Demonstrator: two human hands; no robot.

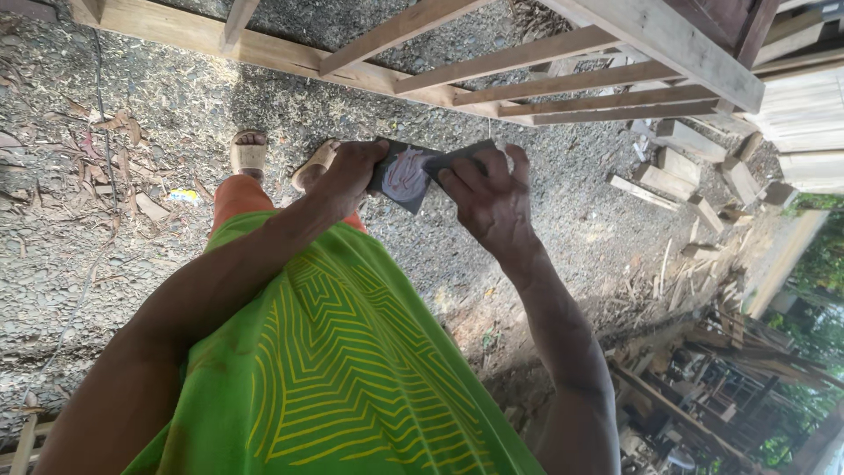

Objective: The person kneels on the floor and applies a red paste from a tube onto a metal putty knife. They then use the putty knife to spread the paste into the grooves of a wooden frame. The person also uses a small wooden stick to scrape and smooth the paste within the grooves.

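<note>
Fingers (479,167) of my right hand (492,202) pinch 1 end of a dark folded sheet of sandpaper (413,173), while my left hand (352,171) grips the other end, both closed on it in front of my waist, above the gravel ground (158,105). To fold it well, I judge I should keep both thumbs close to the crease and press evenly. A wooden frame (527,62) lies just ahead, with offcut blocks (686,158) at right.
</note>
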